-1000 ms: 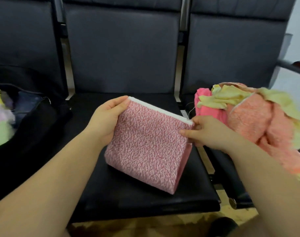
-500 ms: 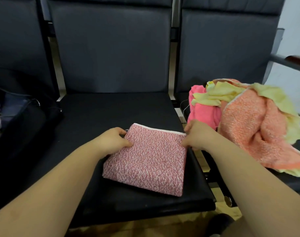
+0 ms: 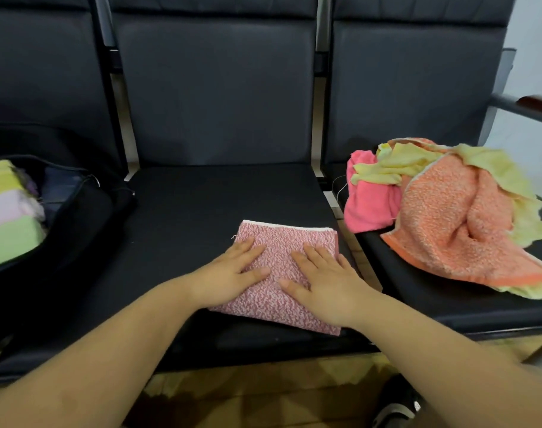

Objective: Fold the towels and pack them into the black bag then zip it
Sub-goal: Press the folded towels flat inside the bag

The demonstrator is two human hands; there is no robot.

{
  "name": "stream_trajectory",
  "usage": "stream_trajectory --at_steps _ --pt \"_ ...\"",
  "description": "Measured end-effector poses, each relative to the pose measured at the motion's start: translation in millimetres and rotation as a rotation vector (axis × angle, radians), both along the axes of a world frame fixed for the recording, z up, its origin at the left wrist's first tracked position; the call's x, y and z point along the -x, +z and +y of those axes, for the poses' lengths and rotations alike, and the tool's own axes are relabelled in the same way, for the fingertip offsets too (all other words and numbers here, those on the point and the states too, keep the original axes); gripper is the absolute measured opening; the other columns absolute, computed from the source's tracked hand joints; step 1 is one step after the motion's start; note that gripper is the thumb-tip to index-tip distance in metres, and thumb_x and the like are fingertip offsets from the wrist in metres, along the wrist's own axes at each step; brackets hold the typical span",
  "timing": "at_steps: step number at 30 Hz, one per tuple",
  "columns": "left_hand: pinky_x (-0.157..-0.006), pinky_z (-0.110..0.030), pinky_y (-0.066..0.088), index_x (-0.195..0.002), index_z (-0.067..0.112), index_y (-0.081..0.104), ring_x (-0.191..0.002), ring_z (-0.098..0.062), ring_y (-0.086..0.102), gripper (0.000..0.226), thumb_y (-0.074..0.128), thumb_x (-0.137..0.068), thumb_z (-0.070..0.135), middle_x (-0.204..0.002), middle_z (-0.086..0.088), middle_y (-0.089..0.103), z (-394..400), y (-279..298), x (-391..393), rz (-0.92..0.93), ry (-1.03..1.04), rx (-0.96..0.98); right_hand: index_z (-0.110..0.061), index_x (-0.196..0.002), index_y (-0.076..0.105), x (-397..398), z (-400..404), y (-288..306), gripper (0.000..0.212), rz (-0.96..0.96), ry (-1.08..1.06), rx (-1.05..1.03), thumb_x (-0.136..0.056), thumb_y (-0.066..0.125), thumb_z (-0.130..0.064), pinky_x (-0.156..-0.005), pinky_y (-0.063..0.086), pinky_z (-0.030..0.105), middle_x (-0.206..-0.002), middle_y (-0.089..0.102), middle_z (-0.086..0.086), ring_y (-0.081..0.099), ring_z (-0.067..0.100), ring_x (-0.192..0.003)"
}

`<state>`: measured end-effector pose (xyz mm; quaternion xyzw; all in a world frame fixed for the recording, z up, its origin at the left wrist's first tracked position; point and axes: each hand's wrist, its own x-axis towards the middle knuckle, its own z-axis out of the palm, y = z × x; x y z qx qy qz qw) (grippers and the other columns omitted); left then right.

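There is a single view, from a camera worn on the person's head. It looks forward and steeply down onto a row of dark chairs, close in, the middle seat [image 3: 201, 217] filling the centre. Both forearms enter from the near edge. Wide-angle bending shows at the sides (the chair backs lean outward). The left edge cuts off a black bag [image 3: 78, 230]; the right edge reaches a pile of towels [image 3: 448, 211]. At the bottom, a strip of floor [image 3: 263, 393].

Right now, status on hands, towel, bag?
Left hand and right hand flat, pressing folded pink towel on middle seat. Black bag open at left, unzipped. Unfolded towel pile on right seat.
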<state>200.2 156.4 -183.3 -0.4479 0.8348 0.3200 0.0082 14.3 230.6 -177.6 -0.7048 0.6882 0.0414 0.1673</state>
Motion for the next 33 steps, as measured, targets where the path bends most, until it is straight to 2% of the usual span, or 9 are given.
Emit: stream_trajectory --at_steps 5,9,12,17,20,23,25,27,33 --pt "-0.114 -0.033 -0.017 -0.149 0.034 -0.011 -0.139 -0.003 -0.025 0.085 0.013 -0.079 0.076 -0.152 0.014 -0.026 34.1 -2.3 -9.8 -0.166 -0.097 0.111 -0.030 -0.153 -0.001 15.2 15.6 -7.2 0.086 -0.039 0.108 0.072 -0.079 0.003 -0.075 -0.116 -0.013 0.037 -0.160 -0.009 -0.007 -0.013 0.009 -0.146" --pt "-0.112 -0.024 -0.021 -0.148 0.043 -0.007 -0.140 0.004 -0.023 0.086 0.015 -0.074 0.081 -0.151 0.020 -0.022 54.1 -8.3 -34.6 -0.153 -0.235 0.336 -0.030 -0.145 0.039 31.5 30.3 -6.1 0.085 -0.071 0.288 0.335 -0.083 0.003 -0.076 -0.116 -0.004 0.028 -0.151 0.037 -0.008 0.021 0.009 -0.144" --pt "-0.116 -0.017 -0.004 -0.145 0.049 0.000 -0.141 0.010 -0.009 0.082 0.027 -0.076 0.083 -0.155 0.024 -0.007 55.5 -20.0 -55.5 -0.040 -0.265 0.408 -0.030 -0.140 0.046 34.9 45.6 -10.0 0.075 -0.137 0.348 0.368 -0.086 0.023 -0.077 -0.117 0.014 0.028 -0.146 0.043 -0.011 0.033 0.005 -0.138" --pt "-0.110 -0.033 0.035 -0.143 0.033 0.036 -0.136 -0.002 0.032 0.075 0.023 -0.085 0.078 -0.149 0.012 0.032 59.6 -34.7 -63.7 0.096 -0.236 0.578 -0.033 -0.145 0.036 53.3 56.7 -18.1 0.086 -0.119 0.297 0.372 -0.074 0.041 -0.082 -0.115 0.009 0.023 -0.149 0.035 -0.015 0.019 -0.007 -0.135" --pt "-0.106 -0.017 0.032 -0.140 0.037 0.040 -0.130 -0.002 0.043 0.097 0.000 -0.069 0.090 -0.142 0.016 0.043 60.4 -18.7 -56.4 0.075 -0.142 0.484 -0.036 -0.143 0.037 58.2 55.8 -11.2 0.092 -0.150 0.230 0.346 -0.064 0.049 -0.082 -0.117 0.013 0.023 -0.147 0.038 -0.015 0.023 -0.007 -0.134" --pt "-0.081 -0.003 0.033 -0.119 0.042 0.056 -0.101 0.002 0.058 0.097 -0.004 -0.062 0.092 -0.114 0.018 0.064 55.7 -4.4 -51.0 0.135 -0.059 0.424 -0.039 -0.139 0.039 58.5 55.8 -4.8 0.082 -0.165 0.179 0.306 -0.067 0.061 -0.069 -0.107 0.030 0.019 -0.141 0.046 -0.013 0.043 0.004 -0.128" --pt "-0.069 -0.004 0.036 -0.089 0.045 0.052 -0.079 0.006 0.057 0.066 0.004 -0.069 0.086 -0.085 0.021 0.062 52.6 3.7 -45.2 0.178 0.011 0.362 -0.038 -0.133 0.046 59.5 50.3 0.5 0.069 -0.184 0.105 0.308 -0.072 0.070 -0.058 -0.091 0.045 0.022 -0.122 0.060 -0.013 0.057 0.006 -0.107" --pt "-0.067 -0.007 0.038 -0.081 0.042 0.048 -0.071 0.006 0.055 0.043 0.016 -0.077 0.071 -0.076 0.022 0.057 46.8 9.4 -38.7 0.193 0.091 0.297 -0.033 -0.118 0.056 59.9 40.3 7.5 0.051 -0.278 -0.001 0.333 -0.073 0.072 -0.051 -0.079 0.050 0.027 -0.099 0.065 -0.014 0.061 0.003 -0.088" --pt "-0.065 -0.018 0.047 -0.091 0.022 0.063 -0.068 -0.005 0.063 0.047 0.028 -0.095 0.053 -0.082 0.008 0.066 19.4 11.4 -24.0 0.349 0.363 0.157 -0.025 -0.102 0.063 58.9 0.2 14.5 0.043 -0.542 -0.187 0.351 -0.075 0.062 -0.059 -0.074 0.051 0.023 -0.088 0.069 -0.012 0.064 0.003 -0.084"
